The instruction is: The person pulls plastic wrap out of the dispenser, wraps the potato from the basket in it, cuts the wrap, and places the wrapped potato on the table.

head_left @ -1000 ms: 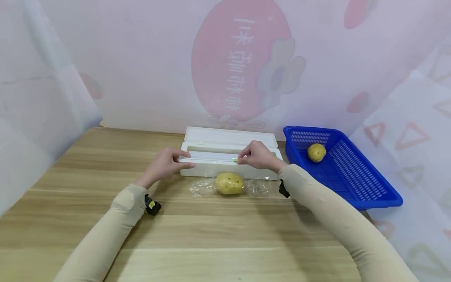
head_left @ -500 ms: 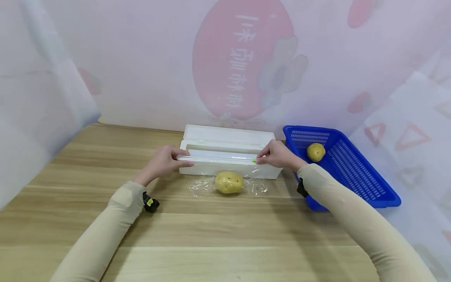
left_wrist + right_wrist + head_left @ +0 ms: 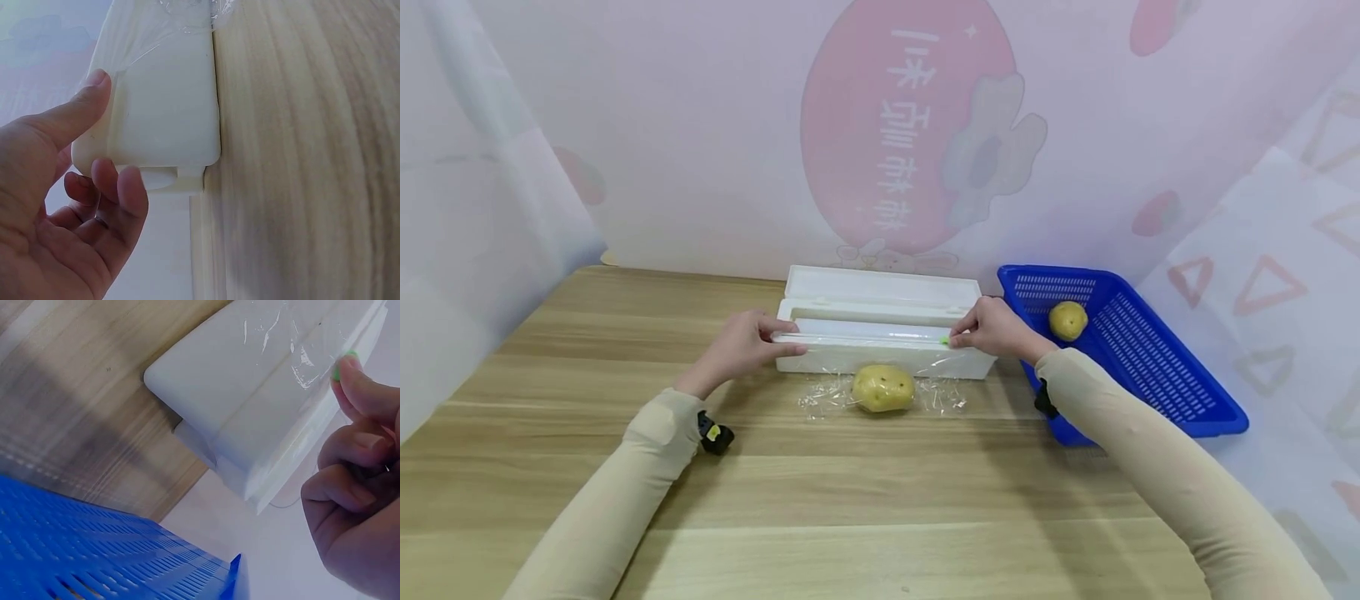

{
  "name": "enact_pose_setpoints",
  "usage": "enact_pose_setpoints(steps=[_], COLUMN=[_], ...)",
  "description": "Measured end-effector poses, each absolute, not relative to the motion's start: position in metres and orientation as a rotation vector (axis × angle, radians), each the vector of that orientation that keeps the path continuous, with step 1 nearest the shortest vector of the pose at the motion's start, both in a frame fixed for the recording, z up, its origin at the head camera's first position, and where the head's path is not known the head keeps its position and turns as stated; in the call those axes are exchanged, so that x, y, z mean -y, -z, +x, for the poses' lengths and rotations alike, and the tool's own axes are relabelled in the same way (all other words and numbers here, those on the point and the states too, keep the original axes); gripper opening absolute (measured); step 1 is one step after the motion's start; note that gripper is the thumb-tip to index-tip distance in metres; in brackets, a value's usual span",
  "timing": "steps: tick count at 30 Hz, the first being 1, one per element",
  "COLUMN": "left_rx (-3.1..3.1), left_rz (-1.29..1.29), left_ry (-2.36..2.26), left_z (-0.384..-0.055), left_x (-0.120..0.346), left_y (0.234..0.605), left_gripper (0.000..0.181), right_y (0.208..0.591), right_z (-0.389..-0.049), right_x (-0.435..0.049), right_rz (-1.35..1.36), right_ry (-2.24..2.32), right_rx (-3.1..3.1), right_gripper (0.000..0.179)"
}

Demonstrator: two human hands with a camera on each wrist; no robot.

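A white cling film box [image 3: 865,361] stands on the table with its hinged lid [image 3: 883,287] raised at the back. At the box's left end, my left hand [image 3: 747,343] grips the corner, thumb on the front and fingers over the top edge. My right hand [image 3: 996,327] pinches a small green slider [image 3: 944,341] on the cutter rail near the right end. Clear film [image 3: 303,362] hangs over the box's front. A potato [image 3: 883,388] lies just before the box, covered by crinkled clear film [image 3: 942,395] that spreads to both sides.
To the right of the box stands a blue plastic basket [image 3: 1180,358] with a second potato [image 3: 1067,321] in it. The basket's near left side lies partly behind my right forearm. A printed cloth [image 3: 700,167] hangs behind the wooden table [image 3: 820,500].
My right hand has slid the green slider rightward along the rail, from right of the middle to near the right end. My left hand keeps its grip on the box.
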State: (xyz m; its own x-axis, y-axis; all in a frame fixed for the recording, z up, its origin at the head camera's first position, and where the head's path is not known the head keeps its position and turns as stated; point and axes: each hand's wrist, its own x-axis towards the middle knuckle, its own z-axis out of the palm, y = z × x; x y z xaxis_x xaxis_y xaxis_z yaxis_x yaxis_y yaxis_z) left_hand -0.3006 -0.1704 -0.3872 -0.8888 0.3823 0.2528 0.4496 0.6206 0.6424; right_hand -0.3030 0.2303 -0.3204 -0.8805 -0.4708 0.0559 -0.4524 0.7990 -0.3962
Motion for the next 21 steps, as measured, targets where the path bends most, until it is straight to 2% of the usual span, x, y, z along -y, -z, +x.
enact_pose_setpoints(steps=[21], left_rx=[2.78], left_rz=[-0.739], left_ry=[1.074], left_z=[-0.2982], left_x=[0.1724], left_y=[0.3851], left_gripper=[0.044], right_y=[0.3298], right_z=[-0.2987], right_x=[-0.2386], right_rz=[-0.774], right_ry=[0.713], right_rx=[-2.99], right_gripper=[0.011])
